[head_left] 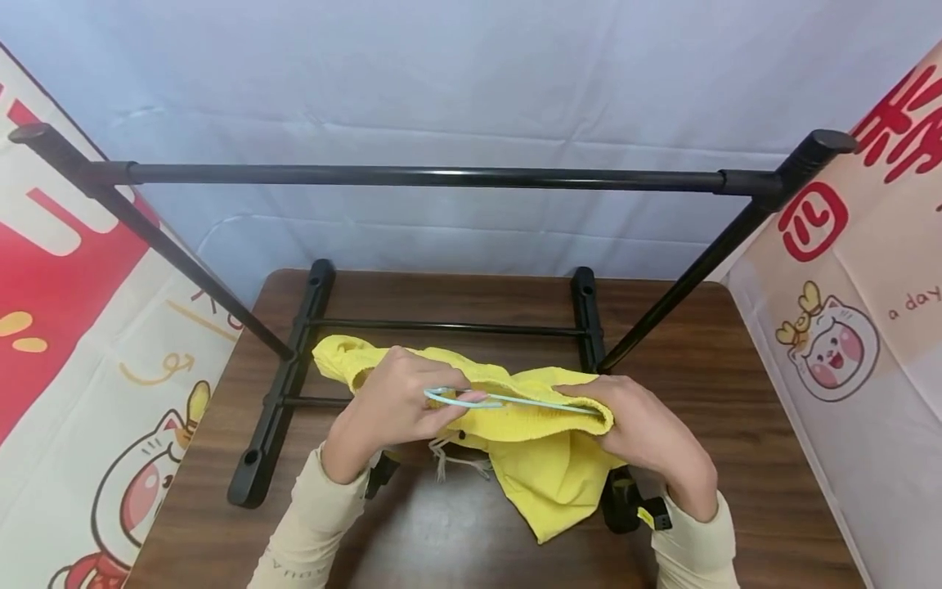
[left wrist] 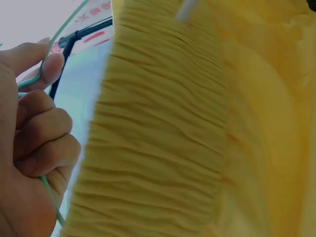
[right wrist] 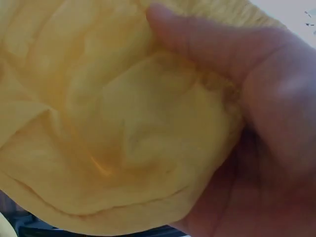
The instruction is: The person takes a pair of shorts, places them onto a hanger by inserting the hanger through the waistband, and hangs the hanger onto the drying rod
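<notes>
Yellow shorts or trousers (head_left: 562, 474) with a gathered elastic waistband (left wrist: 153, 123) hang between my hands, above the table. A pale drawstring (head_left: 441, 460) dangles from their front. My left hand (head_left: 405, 394) holds a thin light-blue hanger (head_left: 545, 403), its fingers curled round the wire at the waist opening. The hanger's long arm reaches right into the opening, where the fabric hides its end. My right hand (head_left: 651, 421) grips the right end of the waistband; in the right wrist view, its thumb (right wrist: 192, 37) lies over the bunched yellow cloth (right wrist: 123, 123).
A black garment rack stands on the brown wooden table (head_left: 736, 458), its top bar (head_left: 427, 175) crossing beyond my hands. Rack feet (head_left: 253, 466) and a low crossbar (head_left: 449, 328) lie behind the cloth. A pale curtain (head_left: 471, 74) closes off the back; printed cloths flank both sides.
</notes>
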### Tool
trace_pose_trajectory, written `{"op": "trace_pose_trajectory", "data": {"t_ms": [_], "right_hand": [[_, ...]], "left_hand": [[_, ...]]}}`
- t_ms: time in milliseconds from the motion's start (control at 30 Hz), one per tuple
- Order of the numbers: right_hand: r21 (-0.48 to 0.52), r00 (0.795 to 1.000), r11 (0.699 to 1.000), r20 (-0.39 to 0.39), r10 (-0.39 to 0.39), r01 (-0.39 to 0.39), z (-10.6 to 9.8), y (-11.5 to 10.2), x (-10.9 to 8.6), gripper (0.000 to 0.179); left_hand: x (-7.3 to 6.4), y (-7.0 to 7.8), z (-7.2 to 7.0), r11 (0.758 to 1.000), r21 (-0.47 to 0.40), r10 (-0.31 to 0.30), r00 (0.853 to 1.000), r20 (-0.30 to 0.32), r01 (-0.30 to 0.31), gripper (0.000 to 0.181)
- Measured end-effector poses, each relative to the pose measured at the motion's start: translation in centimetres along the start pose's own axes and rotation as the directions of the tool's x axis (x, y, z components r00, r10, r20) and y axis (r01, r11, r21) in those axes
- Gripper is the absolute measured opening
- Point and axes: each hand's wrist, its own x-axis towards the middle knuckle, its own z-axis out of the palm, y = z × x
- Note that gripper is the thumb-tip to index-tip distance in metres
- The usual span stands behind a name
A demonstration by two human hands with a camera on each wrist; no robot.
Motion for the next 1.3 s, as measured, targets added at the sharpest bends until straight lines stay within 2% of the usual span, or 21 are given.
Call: {"op": "trace_pose_trajectory", "data": {"t_ms": [133, 367, 500, 600, 733, 800, 833, 867, 900, 933, 967, 1033, 1067, 1100, 1133, 1200, 1233, 1267, 1300], "right_hand": [[0.008, 0.999, 1.0, -0.023, -0.023, 0.023, 0.0, -0.1, 0.4, 0.046], [-0.022, 0.999, 0.999, 0.027, 0.032, -0.031, 1.0, -1.0, 1.3, 0.034], [0.073, 0.995, 0.995, 0.073, 0.068, -0.073, 1.7, -0.8, 1.2, 0.021], [0.163, 0.993, 0.982, 0.09, 0.079, -0.093, 2.5, -0.6, 1.2, 0.009], [0.194, 0.997, 0.978, 0.042, 0.071, -0.078, 3.3, -0.1, 1.1, 0.018], [0.189, 0.996, 0.978, 0.001, 0.091, -0.089, 3.2, 0.2, 0.7, 0.021], [0.192, 0.994, 0.976, -0.02, 0.109, -0.103, 3.1, 0.4, 0.4, 0.021], [0.202, 0.991, 0.972, -0.038, 0.132, -0.122, 2.9, 0.7, 0.1, 0.021], [0.221, 0.986, 0.964, -0.053, 0.16, -0.145, 2.6, 0.9, -0.2, 0.021], [0.246, 0.98, 0.955, -0.068, 0.188, -0.166, 2.3, 1.1, -0.5, 0.022], [0.283, 0.973, 0.941, -0.079, 0.218, -0.188, 1.9, 1.3, -0.9, 0.023], [0.357, 0.96, 0.91, -0.104, 0.261, -0.209, 1.3, 1.7, -1.5, 0.017], [0.394, 0.954, 0.895, -0.121, 0.276, -0.209, 1.1, 1.9, -1.8, 0.014], [0.428, 0.947, 0.881, -0.143, 0.287, -0.202, 0.9, 2.0, -2.0, 0.011], [0.463, 0.942, 0.867, -0.167, 0.292, -0.187, 0.7, 2.1, -2.3, 0.006], [0.518, 0.93, 0.845, -0.229, 0.288, -0.134, 0.5, 2.3, -2.7, 0.011], [0.559, 0.922, 0.824, -0.265, 0.281, -0.09, 0.5, 2.4, -2.8, 0.018], [0.601, 0.911, 0.798, -0.305, 0.277, -0.041, 0.5, 2.5, -2.9, 0.023], [0.633, 0.898, 0.774, -0.35, 0.265, 0.018, 0.5, 2.5, -3.0, 0.028]], "left_hand": [[0.1, 0.2, 0.5, 0.998, 0.057, 0.0, 0.999, 0.039, -0.003, 0.033], [0.0, 0.5, 1.3, 0.998, 0.061, 0.034, 0.999, 0.006, -0.035, 0.036], [-0.1, 0.4, 1.1, 0.998, 0.047, 0.033, 0.999, -0.01, -0.033, 0.039], [-0.1, 0.4, 1.1, 0.997, 0.079, 0.018, 1.0, -0.025, -0.016, 0.04], [0.0, 0.3, 1.1, 0.979, 0.204, -0.007, 0.997, -0.074, 0.022, 0.038], [0.0, 0.2, 0.8, 0.954, 0.297, 0.008, 0.991, -0.135, 0.033, 0.043], [0.0, 0.1, 0.5, 0.937, 0.348, 0.027, 0.982, -0.188, 0.041, 0.046], [0.0, 0.0, 0.3, 0.918, 0.393, 0.053, 0.967, -0.251, 0.052, 0.049], [-0.1, -0.2, 0.0, 0.899, 0.432, 0.085, 0.94, -0.329, 0.07, 0.052], [-0.2, -0.4, -0.3, 0.882, 0.458, 0.109, 0.902, -0.417, 0.106, 0.054], [-0.4, -0.6, -0.5, 0.873, 0.465, 0.125, 0.852, -0.509, 0.15, 0.056], [-1.0, -1.1, -0.9, 0.877, 0.415, 0.109, 0.74, -0.664, 0.243, 0.061], [-1.4, -1.4, -1.0, 0.886, 0.363, 0.071, 0.691, -0.719, 0.287, 0.065], [-2.0, -1.7, -1.0, 0.897, 0.295, 0.009, 0.654, -0.757, 0.33, 0.07], [-2.6, -2.0, -1.0, 0.904, 0.213, -0.076, 0.631, -0.772, 0.37, 0.077], [-4.1, -2.5, -0.8, 0.899, 0.028, -0.273, 0.61, -0.744, 0.437, 0.092], [-4.9, -2.8, -0.5, 0.88, -0.069, -0.381, 0.613, -0.692, 0.47, 0.099], [-5.6, -3.1, -0.2, 0.854, -0.172, -0.481, 0.622, -0.618, 0.49, 0.102], [-6.2, -3.3, 0.2, 0.815, -0.271, -0.572, 0.632, -0.524, 0.513, 0.104]]}}
